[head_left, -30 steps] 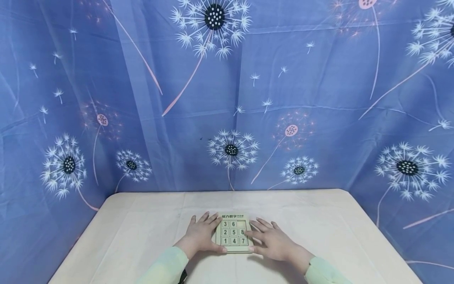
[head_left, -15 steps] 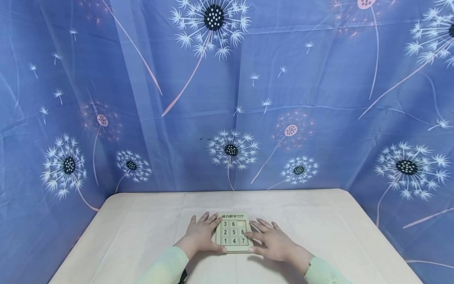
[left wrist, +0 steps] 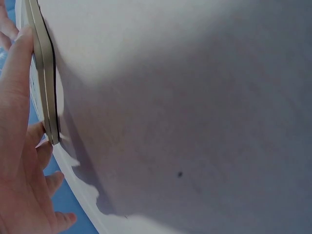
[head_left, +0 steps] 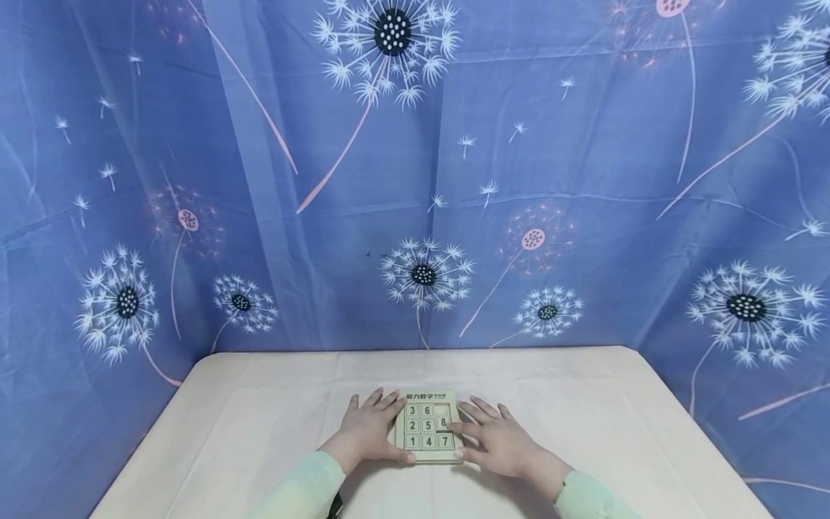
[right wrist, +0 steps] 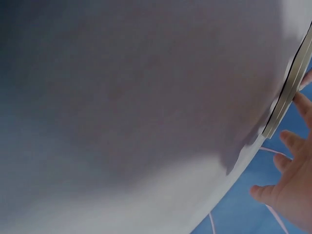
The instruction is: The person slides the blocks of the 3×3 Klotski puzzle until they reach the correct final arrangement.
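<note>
A pale sliding number puzzle lies flat on the table, with several numbered tiles in its frame. My left hand holds its left side, thumb at the front corner and fingers along the far left edge. In the left wrist view, that thumb and the fingers touch the puzzle's edge. My right hand lies at the right side, its index finger touching the 8 tile and its thumb at the front right corner. The 8 tile sits between rows, with narrow gaps above and below it.
The puzzle rests on a table with a pale cover. Behind and at both sides hangs a blue cloth printed with dandelions. A small dark speck shows on the table cover in the left wrist view.
The 8 tile has slid partway up, away from me, into the vacant top right slot, under my right index finger. My left hand has stayed in place.
</note>
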The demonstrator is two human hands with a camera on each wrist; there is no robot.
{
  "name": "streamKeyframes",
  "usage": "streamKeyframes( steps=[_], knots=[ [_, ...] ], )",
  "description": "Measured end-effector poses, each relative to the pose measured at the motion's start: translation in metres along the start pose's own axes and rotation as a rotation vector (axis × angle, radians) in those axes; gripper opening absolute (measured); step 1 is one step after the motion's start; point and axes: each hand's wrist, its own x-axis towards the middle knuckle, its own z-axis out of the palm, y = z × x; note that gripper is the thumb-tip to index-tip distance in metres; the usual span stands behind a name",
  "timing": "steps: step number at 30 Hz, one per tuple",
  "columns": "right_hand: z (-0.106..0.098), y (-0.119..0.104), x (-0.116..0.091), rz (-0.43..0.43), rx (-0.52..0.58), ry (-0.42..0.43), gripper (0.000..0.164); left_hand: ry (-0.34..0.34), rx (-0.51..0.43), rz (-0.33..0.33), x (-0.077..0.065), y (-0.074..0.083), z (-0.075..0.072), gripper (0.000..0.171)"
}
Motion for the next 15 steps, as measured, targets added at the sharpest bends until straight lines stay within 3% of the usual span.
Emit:
streamKeyframes(
  steps=[15],
  knots=[
    [-0.0029, -0.0029, 0.0031, 0.022, 0.024, 0.0, 0.052, 0.006, 0.032, -0.002, 0.0007, -0.0005, 0.0013, 0.11]
  ],
)
